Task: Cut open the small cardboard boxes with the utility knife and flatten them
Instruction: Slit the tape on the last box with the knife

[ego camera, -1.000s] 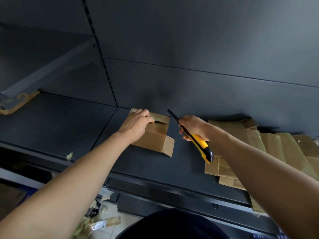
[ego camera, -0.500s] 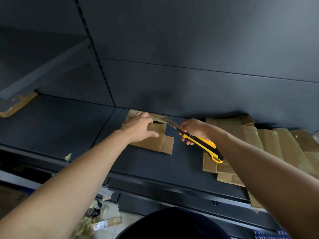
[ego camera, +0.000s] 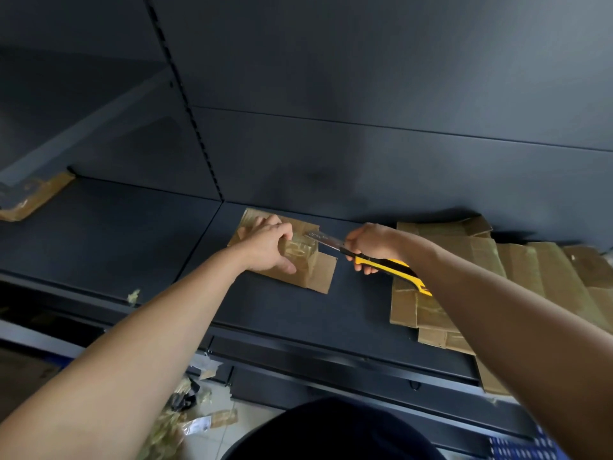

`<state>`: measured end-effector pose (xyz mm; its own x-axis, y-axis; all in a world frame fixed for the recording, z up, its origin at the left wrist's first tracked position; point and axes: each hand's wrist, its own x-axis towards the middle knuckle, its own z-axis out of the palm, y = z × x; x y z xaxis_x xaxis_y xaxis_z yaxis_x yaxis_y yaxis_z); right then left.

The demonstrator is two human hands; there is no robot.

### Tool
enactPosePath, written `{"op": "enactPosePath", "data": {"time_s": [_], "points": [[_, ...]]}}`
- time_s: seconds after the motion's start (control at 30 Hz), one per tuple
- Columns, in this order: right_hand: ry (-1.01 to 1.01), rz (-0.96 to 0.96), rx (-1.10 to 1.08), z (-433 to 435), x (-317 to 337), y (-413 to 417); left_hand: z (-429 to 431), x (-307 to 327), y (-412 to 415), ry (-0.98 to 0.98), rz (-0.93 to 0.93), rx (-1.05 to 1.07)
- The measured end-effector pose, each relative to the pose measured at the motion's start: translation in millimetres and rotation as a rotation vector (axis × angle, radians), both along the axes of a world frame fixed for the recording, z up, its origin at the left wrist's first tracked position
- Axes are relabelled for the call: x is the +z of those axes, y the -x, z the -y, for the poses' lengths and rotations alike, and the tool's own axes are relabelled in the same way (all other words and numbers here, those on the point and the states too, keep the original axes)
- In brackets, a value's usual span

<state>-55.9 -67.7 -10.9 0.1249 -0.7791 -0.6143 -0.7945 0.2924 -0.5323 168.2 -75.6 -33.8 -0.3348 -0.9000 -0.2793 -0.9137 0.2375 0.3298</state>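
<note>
Cardboard box (ego camera: pixel 298 260): brown, small, taped over with glossy clear tape, lying on the dark shelf near the back panel, left of centre; one flap sticks out flat on its right near corner
Left hand (ego camera: pixel 268 249): palm down on the box, fingers curled over its far edge and thumb along the near side, pressing it to the shelf
Right hand (ego camera: pixel 373 245): fist closed around the knife handle, just right of the box
Utility knife (ego camera: pixel 371 258): yellow and black handle running from the fist toward the near right; the silver blade points left and its tip meets the box's right side, close to the left hand's knuckles
Flattened boxes (ego camera: pixel 517 267): overlapping brown sheets spread on the shelf to the right, partly hidden under the right forearm, reaching the shelf's near edge
Shelf (ego camera: pixel 132 234): dark grey metal, with a slotted upright at the back left of the box
Tape scrap (ego camera: pixel 134 295): small crumpled piece on the shelf's near edge, left
Far left: another taped cardboard piece (ego camera: pixel 33 197) by the shelf's edge
Floor scraps (ego camera: pixel 195 423): crumpled tape and cardboard bits below the shelf
</note>
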Motion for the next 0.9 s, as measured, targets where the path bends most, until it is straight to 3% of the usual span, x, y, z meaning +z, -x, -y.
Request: {"op": "enactPosePath", "data": {"time_s": [0.1, 0.27, 0.43, 0.63, 0.9], "points": [[0.028, -0.063, 0.129, 3.1, 5.8, 6.5, 2.5, 5.8, -3.5, -0.024, 0.027, -0.054], [0.073, -0.231, 0.322, 10.9, 23.0, 3.1, 7.9, 14.6, -8.2, -0.097, -0.099, -0.07], [0.02, -0.258, 0.431, 14.9, 33.3, -2.6, 13.3, 18.9, -8.3, -0.108, -0.047, -0.099], [0.108, -0.396, 0.495, 15.4, 34.1, -12.8, 19.2, 21.6, -1.0, -0.092, 0.011, -0.15], [0.006, -0.308, 0.501, 13.5, 31.2, -23.9, 19.0, 20.9, -1.0, -0.095, -0.062, -0.121]]}}
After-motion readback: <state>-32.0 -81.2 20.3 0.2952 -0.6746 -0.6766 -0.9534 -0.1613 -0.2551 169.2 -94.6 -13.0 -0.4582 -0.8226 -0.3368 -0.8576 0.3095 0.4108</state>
